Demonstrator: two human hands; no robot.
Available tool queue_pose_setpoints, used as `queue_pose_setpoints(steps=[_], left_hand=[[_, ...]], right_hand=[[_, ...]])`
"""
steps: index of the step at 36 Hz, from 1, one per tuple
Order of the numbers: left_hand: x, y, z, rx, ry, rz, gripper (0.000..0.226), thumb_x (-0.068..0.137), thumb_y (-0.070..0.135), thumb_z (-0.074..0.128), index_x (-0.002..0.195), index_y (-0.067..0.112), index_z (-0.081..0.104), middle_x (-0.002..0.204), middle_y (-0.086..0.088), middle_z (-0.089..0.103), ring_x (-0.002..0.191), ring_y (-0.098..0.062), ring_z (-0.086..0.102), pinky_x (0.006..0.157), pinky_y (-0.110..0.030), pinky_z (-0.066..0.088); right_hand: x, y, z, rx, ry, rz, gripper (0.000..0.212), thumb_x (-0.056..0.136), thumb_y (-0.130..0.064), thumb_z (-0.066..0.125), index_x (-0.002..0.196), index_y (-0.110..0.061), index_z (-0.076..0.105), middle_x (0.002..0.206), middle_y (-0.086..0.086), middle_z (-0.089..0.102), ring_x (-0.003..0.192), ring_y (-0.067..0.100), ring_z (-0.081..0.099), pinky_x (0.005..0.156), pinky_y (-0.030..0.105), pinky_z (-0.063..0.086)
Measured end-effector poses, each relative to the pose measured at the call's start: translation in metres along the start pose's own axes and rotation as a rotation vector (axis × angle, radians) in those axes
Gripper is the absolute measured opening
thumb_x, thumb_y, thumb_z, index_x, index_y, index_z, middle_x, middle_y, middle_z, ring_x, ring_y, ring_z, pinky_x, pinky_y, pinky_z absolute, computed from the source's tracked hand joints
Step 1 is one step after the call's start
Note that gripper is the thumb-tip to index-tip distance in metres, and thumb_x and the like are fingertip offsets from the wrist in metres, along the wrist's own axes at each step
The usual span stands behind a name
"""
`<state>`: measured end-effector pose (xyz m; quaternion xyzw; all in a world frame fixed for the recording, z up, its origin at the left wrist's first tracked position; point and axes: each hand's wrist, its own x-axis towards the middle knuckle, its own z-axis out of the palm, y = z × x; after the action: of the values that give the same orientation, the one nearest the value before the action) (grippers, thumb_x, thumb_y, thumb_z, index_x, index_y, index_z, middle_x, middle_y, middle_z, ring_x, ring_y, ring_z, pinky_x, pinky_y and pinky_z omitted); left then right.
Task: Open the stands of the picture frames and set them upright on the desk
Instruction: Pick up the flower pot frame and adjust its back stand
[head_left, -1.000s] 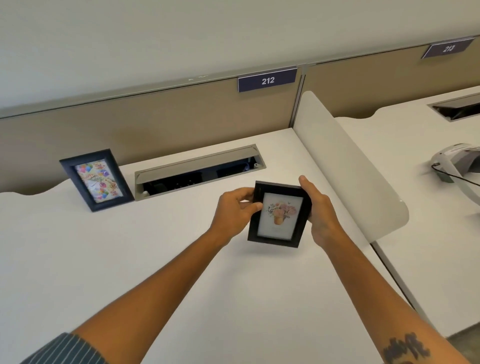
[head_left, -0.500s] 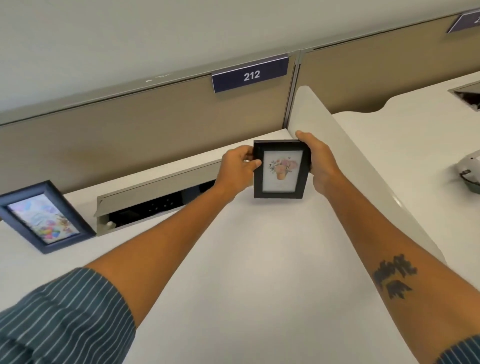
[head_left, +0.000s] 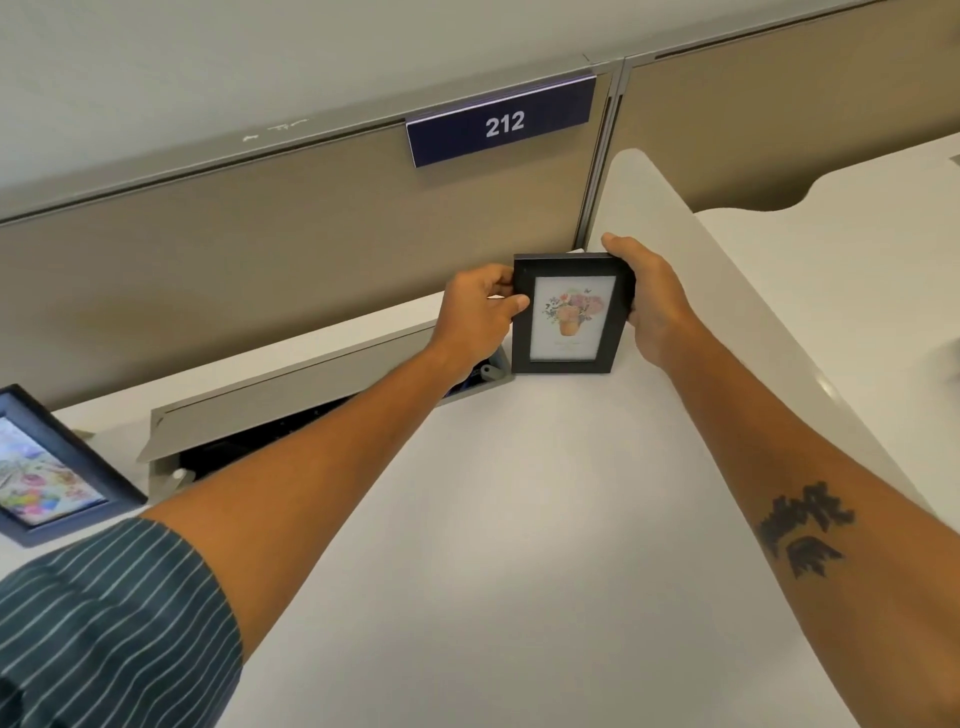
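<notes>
A small black picture frame with a flower-pot print stands upright at the far right corner of the white desk, its bottom edge on or just above the surface. My left hand grips its left edge, thumb on the front. My right hand wraps its top right corner and right side. The stand behind it is hidden. A second frame, dark blue with a colourful picture, stands leaning back at the far left, partly cut off by the image edge.
An open grey cable tray runs along the desk's back edge between the two frames. Behind it rises a beige partition with a "212" sign. A white divider panel borders the desk on the right.
Both hands carried the black frame away from me toward the back right corner and turned it upright. My view has moved closer to the partition.
</notes>
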<state>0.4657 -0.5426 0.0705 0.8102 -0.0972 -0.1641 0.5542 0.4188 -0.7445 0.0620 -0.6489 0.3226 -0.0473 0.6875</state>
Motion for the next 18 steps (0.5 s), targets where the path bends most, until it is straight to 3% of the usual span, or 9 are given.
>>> queue_pose_setpoints(steps=[8, 12, 15, 18], left_hand=[[0.0024, -0.0012, 0.0027, -0.002, 0.003, -0.005, 0.031, 0.1, 0.0, 0.066, 0.131, 0.002, 0.068, 0.122, -0.016, 0.075, 0.118, -0.031, 0.071, 0.102, -0.051, 0.06], [0.0036, -0.0004, 0.002, 0.001, -0.001, -0.009, 0.031, 0.101, 0.001, 0.066, 0.132, 0.001, 0.067, 0.123, -0.016, 0.075, 0.119, -0.03, 0.071, 0.102, -0.051, 0.06], [0.0052, -0.0024, 0.0022, 0.0, -0.003, -0.004, 0.031, 0.101, 0.002, 0.066, 0.132, 0.001, 0.067, 0.123, -0.016, 0.074, 0.119, -0.03, 0.07, 0.102, -0.051, 0.06], [0.006, -0.0029, 0.0023, -0.005, -0.005, -0.011, 0.031, 0.101, 0.003, 0.066, 0.132, 0.001, 0.067, 0.124, -0.016, 0.074, 0.12, -0.031, 0.069, 0.102, -0.051, 0.06]], right_hand=[[0.0051, 0.0006, 0.0009, 0.001, -0.017, -0.001, 0.029, 0.098, -0.058, 0.064, 0.102, -0.031, 0.074, 0.089, -0.01, 0.085, 0.106, 0.019, 0.077, 0.091, 0.036, 0.056], [0.0073, -0.0012, 0.0011, -0.012, -0.027, 0.009, 0.032, 0.1, -0.058, 0.063, 0.109, -0.029, 0.073, 0.104, -0.003, 0.084, 0.113, 0.02, 0.075, 0.105, 0.041, 0.054], [0.0075, -0.001, 0.0025, -0.005, -0.036, 0.008, 0.032, 0.1, -0.06, 0.063, 0.109, -0.031, 0.073, 0.108, -0.003, 0.083, 0.114, 0.02, 0.075, 0.106, 0.042, 0.053], [0.0063, -0.0013, 0.0026, 0.002, -0.026, 0.01, 0.053, 0.091, -0.067, 0.065, 0.124, -0.027, 0.072, 0.117, 0.001, 0.082, 0.117, 0.022, 0.074, 0.11, 0.045, 0.053]])
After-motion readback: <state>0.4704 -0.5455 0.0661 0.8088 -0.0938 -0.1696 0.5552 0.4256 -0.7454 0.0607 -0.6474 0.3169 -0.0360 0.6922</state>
